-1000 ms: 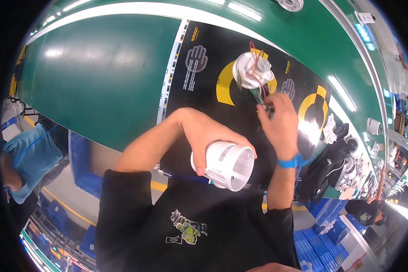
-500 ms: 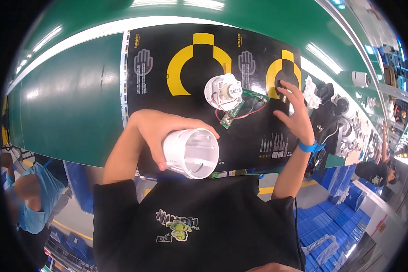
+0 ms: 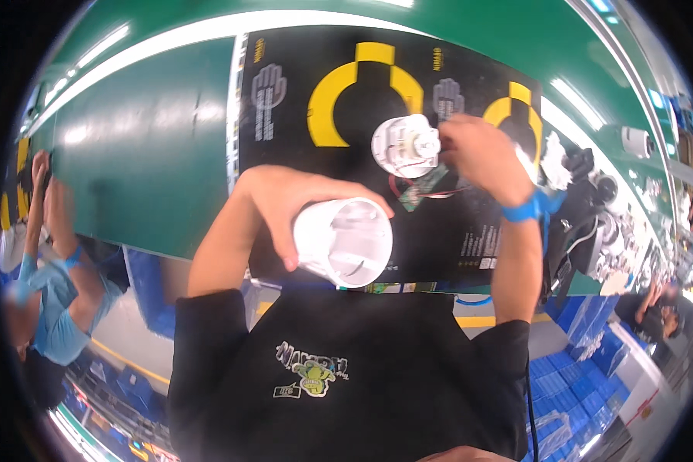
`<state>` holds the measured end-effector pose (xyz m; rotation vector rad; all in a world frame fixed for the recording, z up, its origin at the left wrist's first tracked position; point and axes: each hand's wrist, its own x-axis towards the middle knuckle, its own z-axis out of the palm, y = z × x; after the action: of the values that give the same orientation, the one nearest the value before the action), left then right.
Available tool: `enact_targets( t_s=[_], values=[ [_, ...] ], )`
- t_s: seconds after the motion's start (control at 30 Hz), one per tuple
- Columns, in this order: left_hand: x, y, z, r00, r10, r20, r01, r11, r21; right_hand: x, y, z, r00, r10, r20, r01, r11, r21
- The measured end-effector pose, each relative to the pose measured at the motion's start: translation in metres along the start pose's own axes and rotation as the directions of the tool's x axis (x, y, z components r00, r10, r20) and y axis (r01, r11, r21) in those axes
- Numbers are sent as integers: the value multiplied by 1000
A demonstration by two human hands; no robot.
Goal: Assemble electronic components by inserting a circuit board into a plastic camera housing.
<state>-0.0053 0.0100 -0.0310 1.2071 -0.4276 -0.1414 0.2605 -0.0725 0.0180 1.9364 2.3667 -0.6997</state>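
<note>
One white plastic housing, hollow and cylindrical, faced the camera; left hand gripped it, right hand pinched a round module.

Green workbench, black mat with yellow rings, white round part, small circuit board

Two white housings: one cup, one round part. One mat bears two yellow rings.
</note>
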Motion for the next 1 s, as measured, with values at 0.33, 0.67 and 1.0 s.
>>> enact_targets(
  t_s=[0.33,0.67,1.0],
  values=[
    [-5,11,-4,992,95,-84,-84,989,124,-134,13,-35,345,197,-918,284,910,302],
    [11,2,-45,995,104,-11,-104,990,-93,-117,-75,-9,679,348,-647,387,579,718],
    [6,17,-27,896,126,-426,78,899,430,-122,-66,-24,576,269,-772,-58,955,290]
  ],
)
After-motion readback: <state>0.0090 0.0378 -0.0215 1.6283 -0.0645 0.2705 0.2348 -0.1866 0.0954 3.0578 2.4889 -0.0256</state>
